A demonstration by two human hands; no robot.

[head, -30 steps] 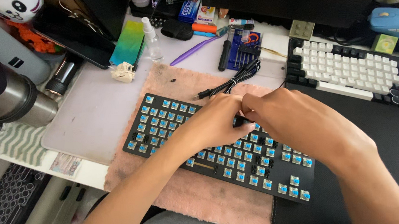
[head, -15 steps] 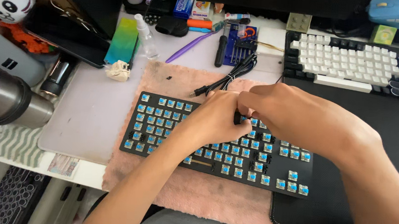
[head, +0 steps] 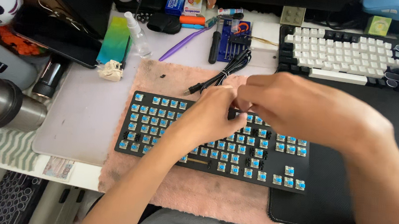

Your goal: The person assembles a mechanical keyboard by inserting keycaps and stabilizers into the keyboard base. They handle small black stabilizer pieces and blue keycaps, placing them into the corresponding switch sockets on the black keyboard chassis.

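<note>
A black keyboard (head: 162, 123) without keycaps shows rows of blue switches and lies on a pink cloth (head: 164, 77). My left hand (head: 210, 117) reaches over its middle, with fingertips pinched at the top row on a small black piece (head: 232, 114). My right hand (head: 301, 109) comes in from the right with its fingers curled. Its fingertips meet those of the left hand above the same spot. What lies under the right fingers is hidden.
A black cable (head: 225, 74) lies on the cloth behind the keyboard. A white and black keyboard (head: 346, 54) sits at the back right, and a blue tool holder (head: 233, 42), a purple pen (head: 183, 44) and a spray bottle (head: 137, 32) further back. A steel flask (head: 6, 107) lies at the left.
Both hands stay pinched together at the keyboard's top row, shifted only slightly. The view has tilted a little, so the desk items sit higher in frame.
</note>
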